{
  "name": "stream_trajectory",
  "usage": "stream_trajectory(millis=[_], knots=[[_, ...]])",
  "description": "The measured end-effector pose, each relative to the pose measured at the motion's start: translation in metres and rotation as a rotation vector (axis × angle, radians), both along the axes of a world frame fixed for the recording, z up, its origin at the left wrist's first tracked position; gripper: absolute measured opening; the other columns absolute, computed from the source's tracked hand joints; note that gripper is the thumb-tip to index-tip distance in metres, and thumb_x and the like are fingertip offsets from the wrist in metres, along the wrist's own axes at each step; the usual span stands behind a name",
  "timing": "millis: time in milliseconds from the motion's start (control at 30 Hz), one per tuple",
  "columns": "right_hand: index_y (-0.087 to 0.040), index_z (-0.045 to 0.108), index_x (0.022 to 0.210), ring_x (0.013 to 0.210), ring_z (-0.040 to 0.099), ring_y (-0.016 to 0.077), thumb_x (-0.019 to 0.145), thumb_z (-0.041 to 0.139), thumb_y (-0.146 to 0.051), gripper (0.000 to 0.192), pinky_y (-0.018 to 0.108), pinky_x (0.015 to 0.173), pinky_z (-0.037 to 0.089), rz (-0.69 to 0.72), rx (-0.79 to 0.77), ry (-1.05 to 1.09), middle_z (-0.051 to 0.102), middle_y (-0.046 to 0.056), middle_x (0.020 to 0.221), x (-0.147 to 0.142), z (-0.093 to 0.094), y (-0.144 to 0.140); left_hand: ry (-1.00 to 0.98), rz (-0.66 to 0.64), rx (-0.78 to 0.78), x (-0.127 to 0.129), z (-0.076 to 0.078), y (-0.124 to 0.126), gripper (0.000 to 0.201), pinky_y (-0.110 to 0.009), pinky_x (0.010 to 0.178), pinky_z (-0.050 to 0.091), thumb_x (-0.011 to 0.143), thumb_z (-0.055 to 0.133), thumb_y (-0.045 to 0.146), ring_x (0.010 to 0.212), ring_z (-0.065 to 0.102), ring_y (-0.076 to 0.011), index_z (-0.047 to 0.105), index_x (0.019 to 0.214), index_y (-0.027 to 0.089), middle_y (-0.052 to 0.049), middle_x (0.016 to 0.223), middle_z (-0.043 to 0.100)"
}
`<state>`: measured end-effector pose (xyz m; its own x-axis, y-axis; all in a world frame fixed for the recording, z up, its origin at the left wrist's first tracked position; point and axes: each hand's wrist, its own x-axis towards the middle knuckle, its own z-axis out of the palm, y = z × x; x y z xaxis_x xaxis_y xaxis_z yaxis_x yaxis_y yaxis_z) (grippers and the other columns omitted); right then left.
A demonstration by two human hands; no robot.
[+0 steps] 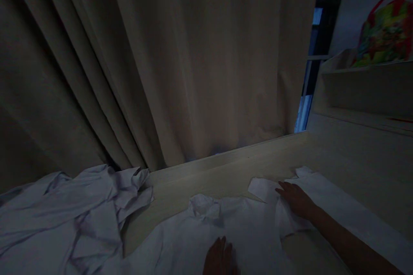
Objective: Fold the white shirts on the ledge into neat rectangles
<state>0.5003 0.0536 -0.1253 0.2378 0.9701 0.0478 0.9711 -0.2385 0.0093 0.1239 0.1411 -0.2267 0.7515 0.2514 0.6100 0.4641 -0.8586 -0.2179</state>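
A white collared shirt (180,234) lies spread out on the pale wooden surface, its collar toward the curtain. My left hand (218,257) rests flat on the front of the shirt below the collar, fingers stretched out; its lower part is cut off by the frame edge. Over at the shirt's right sleeve area, my right hand (295,197) lies with its palm down on the white cloth and its fingers extended. Just beyond that hand, another white garment (345,206) lies flat, looking folded into a long shape.
A heap of crumpled white clothes (80,210) covers the left side. Behind the surface hangs a long beige curtain (219,73). At the right stands a wooden shelf (364,94) with a colourful red-handled bag (385,34) on top. The room is dim.
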Motion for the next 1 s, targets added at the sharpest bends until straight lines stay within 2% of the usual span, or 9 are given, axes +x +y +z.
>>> stream_trajectory(millis=[133, 233, 400, 567, 633, 733, 867, 933, 1000], knots=[[-0.015, 0.064, 0.112, 0.122, 0.047, 0.0242, 0.072, 0.039, -0.003, 0.048, 0.039, 0.104, 0.032, -0.011, -0.007, 0.061, 0.058, 0.013, 0.126, 0.021, -0.003, 0.028, -0.016, 0.01, -0.035, 0.074, -0.014, 0.013, 0.053, -0.04, 0.087, 0.052, 0.078, 0.047, 0.055, 0.11, 0.06, -0.0281, 0.06, 0.117, 0.021, -0.009, 0.123, 0.062], [-0.013, 0.057, 0.12, 0.116, 0.052, 0.0215, 0.072, 0.04, -0.007, 0.051, 0.034, 0.099, 0.037, -0.062, 0.016, 0.087, 0.059, 0.012, 0.124, 0.031, -0.006, 0.056, 0.067, 0.032, -0.175, 0.105, -0.028, 0.016, 0.066, -0.058, 0.093, 0.043, 0.078, 0.043, 0.061, 0.123, 0.047, -0.0376, 0.043, 0.134, 0.025, -0.013, 0.138, 0.047], [-0.008, 0.045, 0.131, 0.118, 0.05, 0.0252, 0.08, 0.045, -0.021, 0.053, 0.037, 0.097, 0.038, -0.152, 0.023, 0.148, 0.052, 0.018, 0.131, 0.021, -0.032, 0.1, 0.207, 0.068, -0.422, 0.11, -0.05, 0.025, 0.081, -0.075, 0.092, 0.029, 0.077, 0.044, 0.063, 0.129, 0.034, -0.0458, 0.011, 0.143, 0.032, -0.018, 0.144, 0.033], [-0.011, 0.061, 0.11, 0.101, 0.06, 0.0269, 0.077, 0.05, -0.02, 0.036, 0.037, 0.085, 0.043, -0.304, 0.041, 0.199, 0.066, 0.019, 0.107, 0.012, -0.043, 0.11, 0.264, 0.103, -0.686, 0.104, -0.026, 0.015, 0.08, -0.077, 0.1, 0.009, 0.076, 0.036, 0.072, 0.136, 0.012, -0.0439, 0.008, 0.142, 0.036, -0.014, 0.15, 0.017], [-0.015, 0.066, 0.095, 0.09, 0.063, 0.0245, 0.077, 0.048, -0.02, 0.026, 0.034, 0.077, 0.044, -0.363, 0.067, 0.221, 0.069, 0.015, 0.096, 0.023, -0.027, 0.102, 0.263, 0.11, -0.747, 0.104, -0.009, 0.008, 0.077, -0.074, 0.104, 0.003, 0.077, 0.031, 0.073, 0.138, 0.005, -0.0409, 0.009, 0.142, 0.036, -0.012, 0.151, 0.012], [-0.018, 0.064, 0.094, 0.089, 0.063, 0.0231, 0.079, 0.046, -0.028, 0.026, 0.032, 0.073, 0.044, -0.456, 0.176, 0.222, 0.068, 0.012, 0.098, 0.059, 0.02, 0.078, 0.275, 0.123, -0.796, 0.103, 0.011, 0.001, 0.078, -0.073, 0.105, -0.002, 0.076, 0.029, 0.074, 0.139, 0.0, -0.0396, 0.008, 0.141, 0.037, -0.01, 0.152, 0.009], [-0.013, 0.061, 0.102, 0.088, 0.062, 0.0268, 0.081, 0.042, -0.039, 0.038, 0.035, 0.072, 0.047, -0.635, 0.36, 0.194, 0.066, 0.016, 0.1, 0.122, 0.088, 0.019, 0.274, 0.117, -0.825, 0.101, 0.016, 0.0, 0.087, -0.072, 0.104, -0.005, 0.071, 0.03, 0.08, 0.139, -0.004, -0.0394, 0.008, 0.142, 0.037, -0.01, 0.153, 0.007], [-0.012, 0.057, 0.108, 0.081, 0.065, 0.0254, 0.083, 0.036, -0.043, 0.045, 0.035, 0.067, 0.05, -0.701, 0.447, 0.24, 0.066, 0.017, 0.097, 0.148, 0.102, -0.02, 0.268, 0.109, -0.822, 0.101, 0.014, 0.002, 0.091, -0.071, 0.105, -0.006, 0.067, 0.031, 0.083, 0.139, -0.004, -0.0393, 0.009, 0.142, 0.036, -0.011, 0.153, 0.007], [-0.016, 0.052, 0.118, 0.079, 0.067, 0.0229, 0.085, 0.032, -0.045, 0.048, 0.033, 0.065, 0.054, -0.714, 0.616, 0.367, 0.066, 0.018, 0.102, 0.167, 0.098, -0.062, 0.273, 0.103, -0.817, 0.102, 0.012, 0.003, 0.093, -0.071, 0.104, -0.007, 0.065, 0.032, 0.084, 0.139, -0.004, -0.0397, 0.01, 0.142, 0.035, -0.013, 0.153, 0.008]])
